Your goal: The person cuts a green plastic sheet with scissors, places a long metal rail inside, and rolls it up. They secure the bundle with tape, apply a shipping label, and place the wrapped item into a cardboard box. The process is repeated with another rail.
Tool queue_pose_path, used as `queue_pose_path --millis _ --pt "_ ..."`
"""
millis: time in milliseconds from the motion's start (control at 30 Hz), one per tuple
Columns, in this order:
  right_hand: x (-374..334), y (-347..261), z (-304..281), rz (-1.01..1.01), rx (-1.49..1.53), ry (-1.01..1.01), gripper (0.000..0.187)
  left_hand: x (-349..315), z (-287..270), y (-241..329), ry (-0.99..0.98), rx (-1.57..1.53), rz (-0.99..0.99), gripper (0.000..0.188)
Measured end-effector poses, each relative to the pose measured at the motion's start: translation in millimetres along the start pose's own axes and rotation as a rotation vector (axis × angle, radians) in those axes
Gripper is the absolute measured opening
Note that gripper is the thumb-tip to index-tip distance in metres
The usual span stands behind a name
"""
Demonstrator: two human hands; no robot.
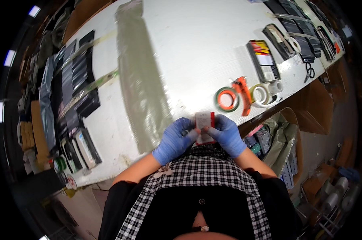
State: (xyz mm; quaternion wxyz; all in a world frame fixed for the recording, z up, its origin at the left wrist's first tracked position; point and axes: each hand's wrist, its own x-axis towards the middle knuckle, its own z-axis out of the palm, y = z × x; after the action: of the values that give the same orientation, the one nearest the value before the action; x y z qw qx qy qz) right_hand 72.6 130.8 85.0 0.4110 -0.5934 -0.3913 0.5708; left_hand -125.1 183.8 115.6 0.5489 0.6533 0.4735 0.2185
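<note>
A small flat white packet with red edges is held upright between my two hands, just over the near edge of the white table. My left hand, in a blue glove with bare fingertips showing, grips the packet's left side with the thumb on its face. On its right side my right hand, gloved the same way, pinches it. Ahead and to the right lie a roll of green and orange tape and an orange tape dispenser.
A long grey-green plastic sheet stretches across the table. Dark packages line the left side. Tape rolls, a divided black tray and scissors lie at right. Below the right edge stands a lined carton of packets.
</note>
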Motion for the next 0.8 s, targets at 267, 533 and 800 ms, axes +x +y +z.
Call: queue_pose_path --millis 267,533,800 --pt "-76.3 87.1 98.3 0.402 0.152 -0.431 0.031 -123.4 -78.1 -105.6 0.476 0.916 0.498 0.053" --pt "32.9 118.2 240.2 -0.068 0.144 0.026 0.035 -116.7 -94.7 -125.7 0.541 0.776 0.634 0.018" --pt "110.7 88.6 263.0 -0.601 -0.163 0.163 0.046 -101.1 -85.4 -110.4 0.514 0.765 0.687 0.013"
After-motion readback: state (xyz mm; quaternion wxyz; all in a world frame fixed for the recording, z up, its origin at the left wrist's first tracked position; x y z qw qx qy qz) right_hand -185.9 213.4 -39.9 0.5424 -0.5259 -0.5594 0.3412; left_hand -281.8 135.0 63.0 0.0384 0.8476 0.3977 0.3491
